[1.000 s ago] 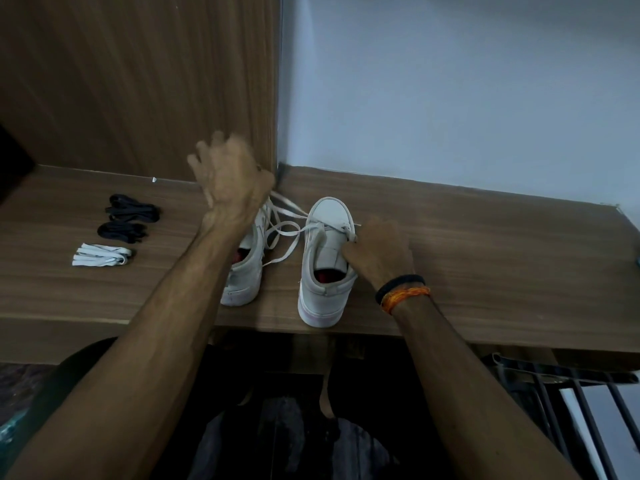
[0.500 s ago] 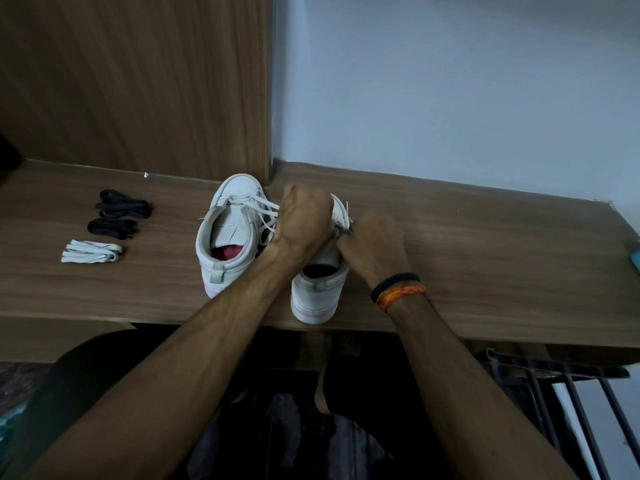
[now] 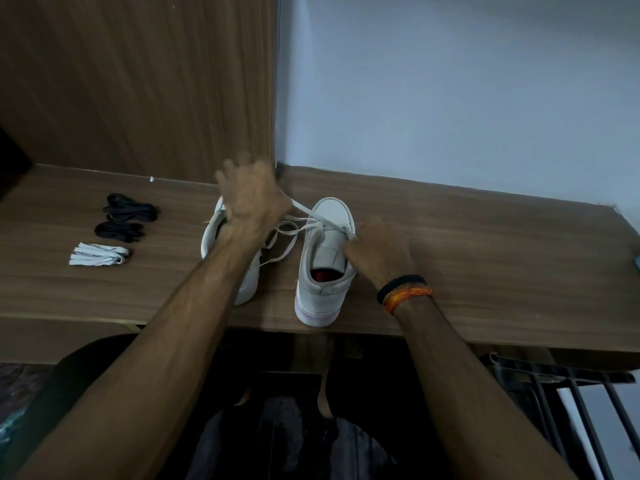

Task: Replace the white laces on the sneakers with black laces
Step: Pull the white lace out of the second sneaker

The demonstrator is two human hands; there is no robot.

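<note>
Left hand (image 3: 254, 199) hauls the flat white cotton lace (image 3: 304, 211), fingers blurred, up and leftward from the right-hand pale canvas sneaker (image 3: 323, 258) on the wooden shelf (image 3: 485, 237). Right hand (image 3: 379, 252) pinches its eyelets. Limp, light lace; best gripped near the eyelets.

A wooden desk (image 3: 485, 237) with dark grain runs across a dim room. Behind it on the left stands a tall wooden panel (image 3: 138, 81), meeting a plain pale blue-grey wall (image 3: 450, 81) on the right. Dark metal bars (image 3: 588, 410) show below the desk's right end.
</note>
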